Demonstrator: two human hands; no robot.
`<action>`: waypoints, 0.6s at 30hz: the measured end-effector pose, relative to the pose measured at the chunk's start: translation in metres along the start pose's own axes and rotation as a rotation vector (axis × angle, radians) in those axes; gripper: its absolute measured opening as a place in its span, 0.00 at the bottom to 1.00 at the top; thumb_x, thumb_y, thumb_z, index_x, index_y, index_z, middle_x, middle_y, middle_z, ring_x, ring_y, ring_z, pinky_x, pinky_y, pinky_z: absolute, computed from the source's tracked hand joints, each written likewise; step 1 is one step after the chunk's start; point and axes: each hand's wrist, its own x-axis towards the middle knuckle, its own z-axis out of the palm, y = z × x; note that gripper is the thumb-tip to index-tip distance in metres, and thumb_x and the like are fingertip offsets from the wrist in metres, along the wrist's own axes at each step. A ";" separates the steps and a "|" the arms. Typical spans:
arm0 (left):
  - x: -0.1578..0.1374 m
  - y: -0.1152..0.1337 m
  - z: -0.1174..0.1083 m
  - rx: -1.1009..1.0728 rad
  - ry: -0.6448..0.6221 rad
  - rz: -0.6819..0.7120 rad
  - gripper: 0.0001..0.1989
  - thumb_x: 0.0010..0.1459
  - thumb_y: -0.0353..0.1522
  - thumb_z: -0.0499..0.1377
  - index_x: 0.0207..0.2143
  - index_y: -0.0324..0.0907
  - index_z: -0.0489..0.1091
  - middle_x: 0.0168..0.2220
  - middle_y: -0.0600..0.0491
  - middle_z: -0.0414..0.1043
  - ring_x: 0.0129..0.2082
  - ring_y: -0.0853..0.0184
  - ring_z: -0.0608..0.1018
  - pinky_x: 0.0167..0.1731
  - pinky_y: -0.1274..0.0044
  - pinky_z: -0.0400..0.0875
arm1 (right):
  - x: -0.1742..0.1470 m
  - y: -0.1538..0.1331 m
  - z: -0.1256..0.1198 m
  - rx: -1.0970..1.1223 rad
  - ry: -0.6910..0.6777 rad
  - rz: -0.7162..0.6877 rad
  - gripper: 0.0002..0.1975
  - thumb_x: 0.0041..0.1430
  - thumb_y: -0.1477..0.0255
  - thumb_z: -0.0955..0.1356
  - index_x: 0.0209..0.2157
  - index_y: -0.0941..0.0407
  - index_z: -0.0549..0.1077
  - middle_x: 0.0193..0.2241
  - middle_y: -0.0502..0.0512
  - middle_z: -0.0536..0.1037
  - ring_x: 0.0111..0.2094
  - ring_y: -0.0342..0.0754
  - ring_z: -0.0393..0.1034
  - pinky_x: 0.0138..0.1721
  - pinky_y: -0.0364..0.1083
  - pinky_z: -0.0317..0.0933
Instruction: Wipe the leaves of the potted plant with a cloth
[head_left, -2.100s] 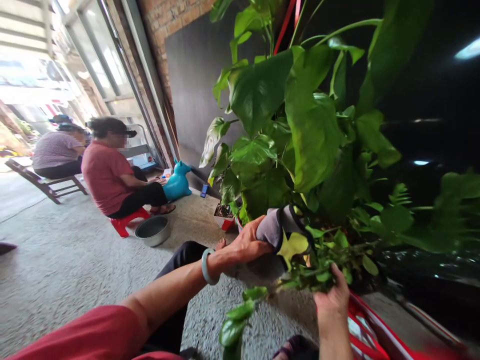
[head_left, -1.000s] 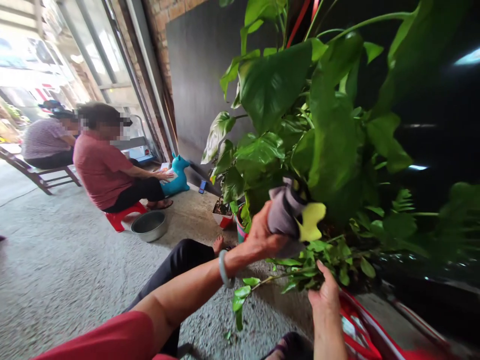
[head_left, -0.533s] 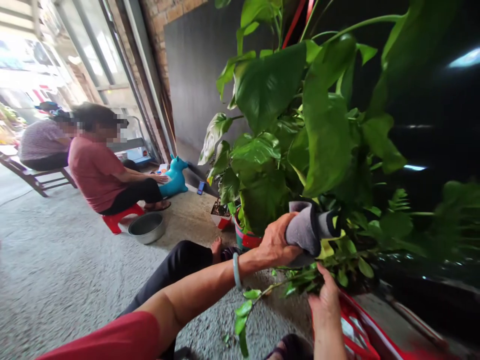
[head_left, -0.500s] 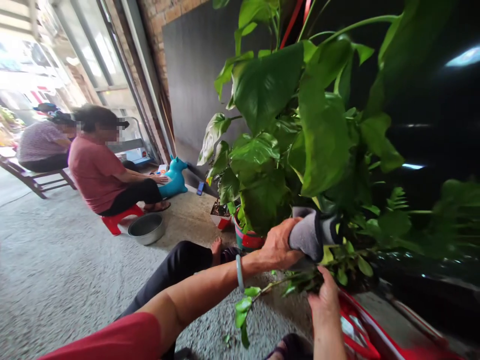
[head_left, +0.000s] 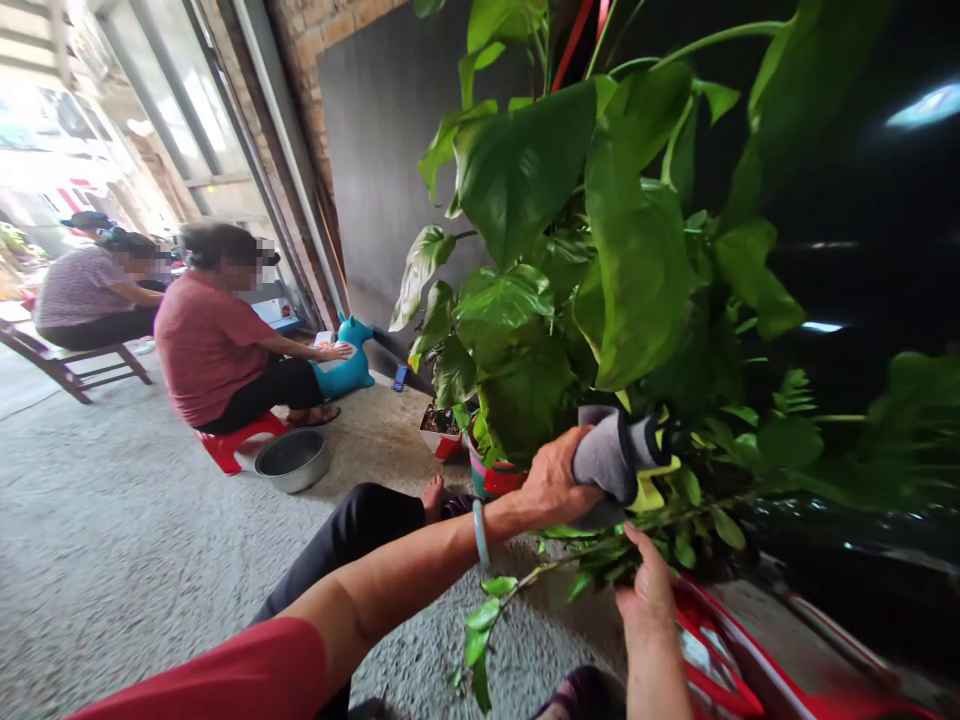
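My left hand (head_left: 556,476), with a pale bangle (head_left: 480,533) on its wrist, is closed around a bunched grey cloth (head_left: 609,455) with dark edging. The cloth lies against the lower leaves of a large potted plant (head_left: 525,390), and a yellowish leaf (head_left: 651,488) shows beside it. Just below, my right hand (head_left: 649,578) grips a leafy stem (head_left: 541,570), its thumb pointing up toward the cloth. That stem trails left and droops over the floor with small green leaves. The fingers of my right hand are partly hidden by foliage.
A striped pot (head_left: 491,475) and a small white planter (head_left: 441,440) stand beyond my arm. At lower right are red bags (head_left: 720,650). A person (head_left: 214,345) sits on a red stool near a metal basin (head_left: 292,462) and a blue toy animal (head_left: 349,365). Others sit farther left.
The cloth in my left hand has shifted slightly left and turned, with the yellowish leaf now showing more. My right hand has risen a little. The seated person leans farther toward the blue toy.
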 end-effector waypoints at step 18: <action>-0.020 -0.038 0.022 0.031 -0.126 -0.289 0.24 0.43 0.29 0.64 0.46 0.39 0.71 0.44 0.46 0.77 0.46 0.53 0.78 0.49 0.68 0.71 | 0.013 0.013 -0.002 0.031 0.063 -0.020 0.18 0.33 0.60 0.74 0.30 0.51 0.74 0.22 0.46 0.77 0.29 0.52 0.76 0.33 0.51 0.73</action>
